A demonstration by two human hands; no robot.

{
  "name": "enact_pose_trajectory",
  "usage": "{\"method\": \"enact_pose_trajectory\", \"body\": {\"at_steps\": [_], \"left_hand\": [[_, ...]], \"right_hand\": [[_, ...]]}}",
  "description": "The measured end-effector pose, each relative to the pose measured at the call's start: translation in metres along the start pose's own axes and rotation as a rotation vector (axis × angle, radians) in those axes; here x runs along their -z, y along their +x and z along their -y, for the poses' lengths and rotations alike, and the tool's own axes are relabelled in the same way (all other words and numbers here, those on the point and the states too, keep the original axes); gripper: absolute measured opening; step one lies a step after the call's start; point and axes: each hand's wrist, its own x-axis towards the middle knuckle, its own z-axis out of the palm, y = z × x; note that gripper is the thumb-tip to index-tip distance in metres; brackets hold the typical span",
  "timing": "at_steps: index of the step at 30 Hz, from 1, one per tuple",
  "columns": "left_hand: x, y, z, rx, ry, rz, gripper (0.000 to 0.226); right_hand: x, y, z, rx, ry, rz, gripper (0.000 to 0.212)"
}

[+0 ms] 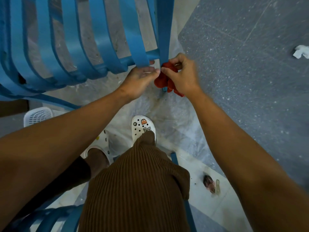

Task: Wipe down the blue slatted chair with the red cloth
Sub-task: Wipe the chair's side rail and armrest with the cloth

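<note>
We see the blue slatted chair (78,44) filling the far left, its 1 upright leg (164,30) running near to far between our 2 hands. Our right hand (182,76) pinches the bunched red cloth (163,79) against that leg; our left hand (138,81) curls around the end of the nearest slat, touching the cloth. The white clog (143,129) shows an "m" charm and "27".

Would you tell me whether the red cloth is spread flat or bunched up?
Bunched up: the red cloth hangs in crumpled folds from the right hand beside the chair.
</note>
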Motion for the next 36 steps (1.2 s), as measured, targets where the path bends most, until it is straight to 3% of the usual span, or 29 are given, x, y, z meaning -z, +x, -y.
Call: {"method": "enact_pose_trajectory", "body": {"at_steps": [8, 11, 14, 19, 25, 36], "left_hand": [[-0.01, 0.007, -0.008, -0.035, -0.022, 0.017, 0.033], [-0.01, 0.009, -0.007, -0.035, -0.027, 0.006, 0.015], [-0.009, 0.011, -0.006, -0.049, -0.031, 0.003, 0.013], [-0.011, 0.012, -0.006, -0.059, 0.025, -0.008, 0.025], [-0.01, 0.021, 0.002, -0.044, 0.026, -0.014, 0.027], [-0.016, 0.034, 0.017, -0.039, 0.02, 0.022, 0.045]], "right_hand": [[-0.015, -0.001, -0.035, -0.171, -0.072, 0.014, 0.02], [-0.015, -0.004, -0.035, -0.155, -0.091, 0.007, 0.018], [-0.008, -0.011, -0.03, -0.107, -0.065, 0.006, 0.021], [-0.003, -0.018, -0.023, -0.059, 0.077, -0.093, 0.036], [-0.028, -0.012, -0.031, -0.113, 0.154, -0.165, 0.025], [-0.044, -0.011, -0.089, -0.232, 0.075, -0.05, 0.02]]}}
